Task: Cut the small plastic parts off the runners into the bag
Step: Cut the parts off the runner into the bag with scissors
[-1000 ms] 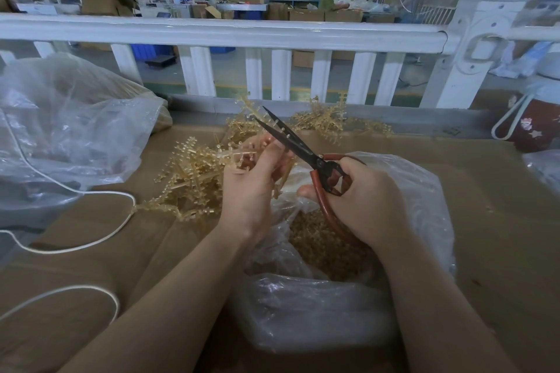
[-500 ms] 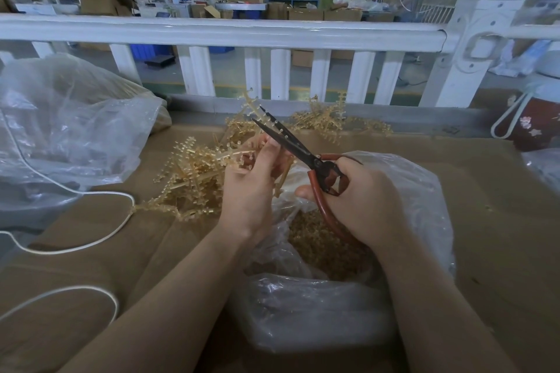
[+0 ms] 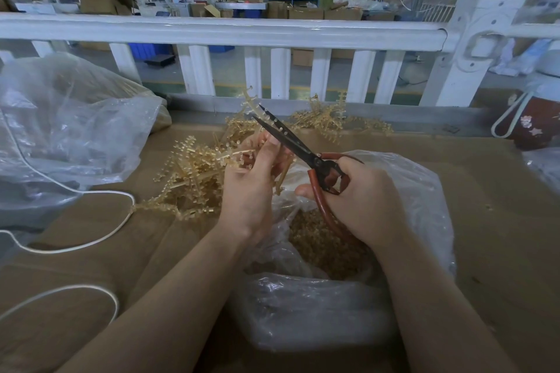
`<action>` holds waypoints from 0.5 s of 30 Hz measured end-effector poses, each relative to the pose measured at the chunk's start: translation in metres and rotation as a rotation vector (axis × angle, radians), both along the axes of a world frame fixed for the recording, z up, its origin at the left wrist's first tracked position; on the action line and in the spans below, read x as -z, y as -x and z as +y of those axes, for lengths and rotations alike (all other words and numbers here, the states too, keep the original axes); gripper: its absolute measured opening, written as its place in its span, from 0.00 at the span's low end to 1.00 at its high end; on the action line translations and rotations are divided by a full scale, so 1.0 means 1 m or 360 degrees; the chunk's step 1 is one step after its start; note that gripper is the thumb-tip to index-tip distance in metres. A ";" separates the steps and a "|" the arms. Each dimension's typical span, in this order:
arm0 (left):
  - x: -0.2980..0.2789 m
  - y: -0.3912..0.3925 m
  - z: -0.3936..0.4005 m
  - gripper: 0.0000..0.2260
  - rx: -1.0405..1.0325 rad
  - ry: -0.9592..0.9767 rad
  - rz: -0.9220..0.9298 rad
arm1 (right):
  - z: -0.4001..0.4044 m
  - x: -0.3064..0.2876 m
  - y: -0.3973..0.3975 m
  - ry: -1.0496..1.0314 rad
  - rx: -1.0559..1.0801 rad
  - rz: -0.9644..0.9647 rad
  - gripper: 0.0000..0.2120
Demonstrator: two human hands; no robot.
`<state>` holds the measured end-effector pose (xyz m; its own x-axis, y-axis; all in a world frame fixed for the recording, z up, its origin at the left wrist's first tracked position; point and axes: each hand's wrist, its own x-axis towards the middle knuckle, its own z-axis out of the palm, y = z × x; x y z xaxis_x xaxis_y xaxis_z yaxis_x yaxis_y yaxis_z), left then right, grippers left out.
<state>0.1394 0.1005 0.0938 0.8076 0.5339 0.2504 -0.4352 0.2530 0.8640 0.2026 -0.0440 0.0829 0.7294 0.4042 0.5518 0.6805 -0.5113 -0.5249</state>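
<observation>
Roughly midway: left hand [image 3: 253, 188] grips a runner [image 3: 233, 156], right hand [image 3: 360, 194] holds near-closed scissors [image 3: 291, 142] above the part-filled bag [image 3: 424, 191]; uncut pile [image 3: 194, 179] remains.

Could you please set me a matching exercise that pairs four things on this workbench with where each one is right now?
Things:
1. scissors
2. runner
3. cut parts
4. white cord

Places:
A. loose inside the open bag
B. held in the left hand
C. lying in loops on the cardboard, left of the arms
D. gripped by its red handles in the right hand

Pairs: 1-D, 2-B, 3-A, 4-C
</observation>
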 end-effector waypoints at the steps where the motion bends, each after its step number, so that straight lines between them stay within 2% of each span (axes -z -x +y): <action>1: 0.000 0.000 0.001 0.10 0.0022 0.0010 -0.0012 | 0.000 0.000 0.000 -0.0002 0.0001 0.0013 0.31; 9: 0.005 -0.001 0.003 0.08 0.0033 -0.0132 -0.0002 | 0.000 -0.001 0.000 0.0048 0.0038 0.0045 0.37; 15: 0.005 -0.001 0.003 0.12 0.0023 -0.0106 0.0003 | 0.001 -0.001 0.001 0.0003 0.0020 0.0050 0.31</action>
<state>0.1408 0.1039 0.0885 0.8156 0.5046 0.2831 -0.4301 0.2013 0.8801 0.2014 -0.0434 0.0841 0.7514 0.3958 0.5279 0.6572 -0.5206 -0.5450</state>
